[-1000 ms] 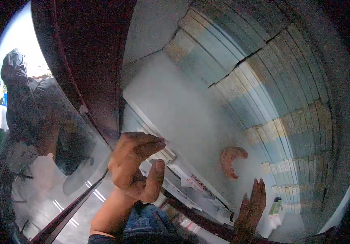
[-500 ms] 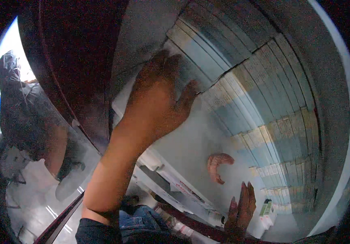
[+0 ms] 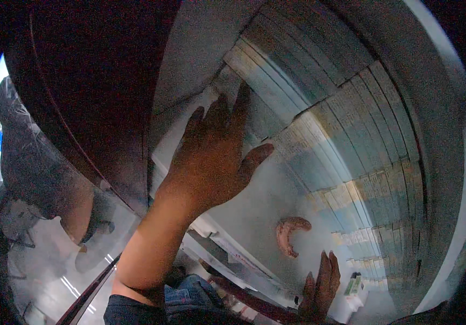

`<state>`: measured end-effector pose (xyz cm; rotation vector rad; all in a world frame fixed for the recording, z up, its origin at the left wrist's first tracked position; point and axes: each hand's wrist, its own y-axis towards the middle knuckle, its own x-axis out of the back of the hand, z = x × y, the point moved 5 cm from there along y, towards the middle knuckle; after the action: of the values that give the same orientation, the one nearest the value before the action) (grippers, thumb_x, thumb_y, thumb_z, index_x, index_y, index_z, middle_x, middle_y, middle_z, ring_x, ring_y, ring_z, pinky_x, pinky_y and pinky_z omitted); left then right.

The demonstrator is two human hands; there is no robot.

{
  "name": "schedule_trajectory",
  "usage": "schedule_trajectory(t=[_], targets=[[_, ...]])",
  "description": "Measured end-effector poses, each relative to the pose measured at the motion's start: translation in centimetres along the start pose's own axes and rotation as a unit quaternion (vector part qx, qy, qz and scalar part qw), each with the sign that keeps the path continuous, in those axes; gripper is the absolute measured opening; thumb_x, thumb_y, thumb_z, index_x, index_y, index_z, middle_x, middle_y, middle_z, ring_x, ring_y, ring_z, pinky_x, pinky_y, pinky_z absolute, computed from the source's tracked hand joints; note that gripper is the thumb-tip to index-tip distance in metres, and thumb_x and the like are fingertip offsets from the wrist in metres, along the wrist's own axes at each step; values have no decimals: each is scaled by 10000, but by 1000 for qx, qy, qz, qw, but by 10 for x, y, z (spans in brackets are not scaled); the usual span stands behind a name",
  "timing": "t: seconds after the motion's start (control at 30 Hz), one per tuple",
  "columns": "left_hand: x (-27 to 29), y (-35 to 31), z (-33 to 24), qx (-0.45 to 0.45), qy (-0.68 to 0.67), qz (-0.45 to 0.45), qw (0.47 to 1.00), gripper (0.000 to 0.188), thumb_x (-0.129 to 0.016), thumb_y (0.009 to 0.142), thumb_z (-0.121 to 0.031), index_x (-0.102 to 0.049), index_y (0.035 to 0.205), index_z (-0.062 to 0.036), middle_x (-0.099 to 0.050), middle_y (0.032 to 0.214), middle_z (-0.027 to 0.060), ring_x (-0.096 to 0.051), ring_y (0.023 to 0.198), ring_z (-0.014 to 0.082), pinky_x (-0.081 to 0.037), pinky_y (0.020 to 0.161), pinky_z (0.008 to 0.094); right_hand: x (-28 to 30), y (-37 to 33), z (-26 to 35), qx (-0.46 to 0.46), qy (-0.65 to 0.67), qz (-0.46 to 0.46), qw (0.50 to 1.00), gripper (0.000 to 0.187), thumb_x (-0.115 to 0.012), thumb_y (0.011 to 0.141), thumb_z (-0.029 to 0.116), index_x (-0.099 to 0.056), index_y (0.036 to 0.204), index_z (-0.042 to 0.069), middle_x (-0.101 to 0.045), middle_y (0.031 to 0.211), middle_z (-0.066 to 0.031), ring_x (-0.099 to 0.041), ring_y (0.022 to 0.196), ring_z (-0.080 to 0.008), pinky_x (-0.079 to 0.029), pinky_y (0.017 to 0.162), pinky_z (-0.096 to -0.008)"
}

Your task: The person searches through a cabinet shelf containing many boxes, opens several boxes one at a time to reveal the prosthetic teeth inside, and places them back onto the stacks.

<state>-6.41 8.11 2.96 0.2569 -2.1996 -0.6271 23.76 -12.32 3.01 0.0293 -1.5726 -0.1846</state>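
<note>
My left hand (image 3: 208, 157) reaches in from the lower left, palm down, fingers spread and thumb stretched out. Its fingertips lie at the end of a row of thin pale blue and beige boxes (image 3: 276, 97); whether they press on them I cannot tell. Low on the right is my right hand (image 3: 320, 287), its fingers straight and thumb apart, holding nothing visible. Just above it, a reddish-brown, C-shaped object (image 3: 286, 238) rests on the pale surface (image 3: 244, 216). Beside the right hand stands a small white and green box (image 3: 353, 287).
More rows of similar boxes (image 3: 373, 189) stack along the right, against a pale curved wall (image 3: 438, 162). A dark reddish panel (image 3: 92, 81) rises on the left. Beyond it, a person in dark clothing (image 3: 38, 151) is near. White packages (image 3: 238, 252) line the near edge.
The fingers of my left hand have spread wider, and its thumb has come away from the row of boxes. My right hand stays nearly as it was. The whole view has shifted slightly.
</note>
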Motion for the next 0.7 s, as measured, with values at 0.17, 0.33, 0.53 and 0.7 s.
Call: schedule_trajectory(t=[0.17, 0.33, 0.53, 0.7], targets=[[3, 1, 1, 9, -10, 12, 1000, 854, -591, 975, -462, -209, 1568, 19, -309, 1583, 291, -333, 1453, 444, -280, 1192, 532, -3, 2, -3, 6, -11, -2, 1000, 704, -637, 844, 129, -420, 1509, 46, -370, 1563, -251, -360, 1434, -425, -268, 1148, -567], [3, 2, 1, 11, -17, 23, 1000, 845, -591, 975, -452, -213, 1570, 13, -293, 1594, 284, -321, 1463, 437, -273, 1196, 530, 2, 2, 5, 29, -26, -25, 999, 722, -648, 815, 101, -431, 1502, 41, -384, 1551, -260, -384, 1416, -429, -295, 1133, -573], [1, 1, 3, 9, -21, 10, 1000, 827, -580, 981, -439, -212, 1569, 12, -321, 1579, 286, -351, 1439, 451, -304, 1177, 533, 1, 3, 3, 8, -16, -11, 1000, 712, -643, 822, 98, -426, 1497, 32, -370, 1556, -264, -376, 1409, -442, -298, 1130, -571], [3, 3, 1, 39, -19, 42, 998, 827, -572, 984, -454, -218, 1569, 9, -346, 1563, 291, -395, 1398, 475, -319, 1163, 528, 6, 5, 11, -1, -8, -24, 1000, 603, -571, 874, 48, -472, 1468, 26, -424, 1509, -242, -391, 1397, -417, -321, 1156, -513]])
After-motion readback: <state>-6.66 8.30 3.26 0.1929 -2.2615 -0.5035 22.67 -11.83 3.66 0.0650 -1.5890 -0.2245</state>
